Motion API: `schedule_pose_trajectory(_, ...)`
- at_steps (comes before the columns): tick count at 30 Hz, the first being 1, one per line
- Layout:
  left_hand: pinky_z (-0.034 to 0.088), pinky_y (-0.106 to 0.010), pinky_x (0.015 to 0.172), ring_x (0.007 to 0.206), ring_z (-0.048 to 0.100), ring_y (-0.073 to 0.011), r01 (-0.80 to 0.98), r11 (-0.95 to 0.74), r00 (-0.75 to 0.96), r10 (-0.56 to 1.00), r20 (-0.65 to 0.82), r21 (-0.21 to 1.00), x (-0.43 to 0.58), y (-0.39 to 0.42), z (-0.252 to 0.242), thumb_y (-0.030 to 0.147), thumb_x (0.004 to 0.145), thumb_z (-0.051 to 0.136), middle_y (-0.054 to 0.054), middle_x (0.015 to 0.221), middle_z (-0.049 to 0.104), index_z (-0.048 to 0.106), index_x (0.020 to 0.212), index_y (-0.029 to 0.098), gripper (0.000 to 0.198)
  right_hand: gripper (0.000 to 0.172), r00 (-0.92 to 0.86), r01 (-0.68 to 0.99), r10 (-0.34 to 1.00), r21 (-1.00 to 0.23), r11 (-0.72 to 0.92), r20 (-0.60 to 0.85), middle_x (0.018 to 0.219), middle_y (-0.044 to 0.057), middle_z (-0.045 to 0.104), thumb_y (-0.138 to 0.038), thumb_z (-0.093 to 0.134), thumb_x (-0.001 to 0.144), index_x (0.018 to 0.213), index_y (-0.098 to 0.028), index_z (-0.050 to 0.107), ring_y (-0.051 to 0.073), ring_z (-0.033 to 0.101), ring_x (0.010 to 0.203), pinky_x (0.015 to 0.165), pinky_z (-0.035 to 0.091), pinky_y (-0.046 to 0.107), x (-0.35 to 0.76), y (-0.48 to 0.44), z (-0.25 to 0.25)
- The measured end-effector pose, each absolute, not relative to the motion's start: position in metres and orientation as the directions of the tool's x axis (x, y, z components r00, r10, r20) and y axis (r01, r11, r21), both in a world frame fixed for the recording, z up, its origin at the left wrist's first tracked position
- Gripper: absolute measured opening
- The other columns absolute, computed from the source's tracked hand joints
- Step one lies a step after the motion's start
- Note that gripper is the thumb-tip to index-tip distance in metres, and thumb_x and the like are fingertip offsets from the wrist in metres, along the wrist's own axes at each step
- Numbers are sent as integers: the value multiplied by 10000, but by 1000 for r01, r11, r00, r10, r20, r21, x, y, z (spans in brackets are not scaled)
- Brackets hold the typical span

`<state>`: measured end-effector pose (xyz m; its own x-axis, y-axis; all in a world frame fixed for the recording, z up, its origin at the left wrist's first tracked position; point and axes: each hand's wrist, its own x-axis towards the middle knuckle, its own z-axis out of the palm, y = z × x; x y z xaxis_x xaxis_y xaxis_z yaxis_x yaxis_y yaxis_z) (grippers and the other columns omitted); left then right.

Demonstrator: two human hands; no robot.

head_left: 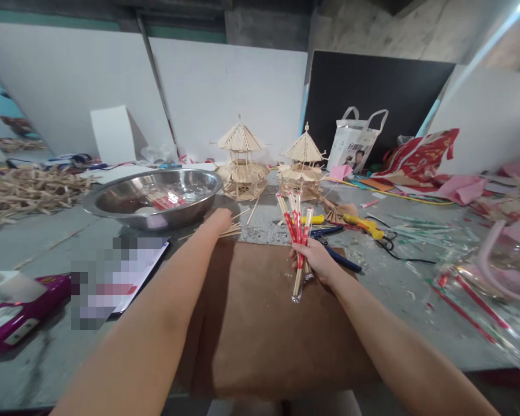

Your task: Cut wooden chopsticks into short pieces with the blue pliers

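Observation:
My right hand (314,261) is closed around a bundle of wrapped chopsticks (298,231) with red-and-clear sleeves, held upright over the brown board (251,323). My left hand (220,222) reaches forward past the board's far edge, and its fingers pinch several bare wooden sticks (233,230) lying on the table. A steel bowl (156,196) with more red-wrapped chopsticks inside stands just left of that hand. Two small pavilion models of sticks (241,159) (303,164) stand behind.
A heap of wooden sticks (26,190) lies far left. A phone (121,277) and a pink box (13,315) are at the near left. Blue-handled pliers (335,251), a yellow glue gun (366,226), plastic wrappers (472,277) and red cloth (420,153) crowd the right side.

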<state>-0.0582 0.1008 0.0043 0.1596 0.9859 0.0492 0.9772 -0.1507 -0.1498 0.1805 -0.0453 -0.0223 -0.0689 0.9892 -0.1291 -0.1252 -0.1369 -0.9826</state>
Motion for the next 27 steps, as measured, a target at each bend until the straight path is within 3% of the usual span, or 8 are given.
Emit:
schedule_pose_trajectory(5,402,-266,763,894,542,-209,975,-154,159,987,19,-157,-47,107,7,153,683,439,-122,931,612,621,875,139,265,153,-69,-115,988,-983,-146,-138,523,-51,531,-257,511,671,781,-161,465,87,499,354,351,383,196,180,-45,-22)
schedule_pose_trajectory(13,417,-228,735,920,538,-214,989,-91,89,996,-18,-118,-33,102,17,130,645,480,-149,984,592,606,935,118,316,164,-74,-118,986,-981,-157,-149,524,-49,536,-255,510,674,804,-162,470,88,501,362,361,395,202,180,-45,-23)
schedule_pose_trajectory(27,424,-355,753,908,543,-287,1000,5,-5,1000,21,0,-37,111,10,102,636,491,-220,918,595,624,878,60,279,147,-90,-118,987,-982,-145,-135,535,-47,536,-265,517,668,756,-165,454,91,501,363,360,394,207,180,-45,-23)
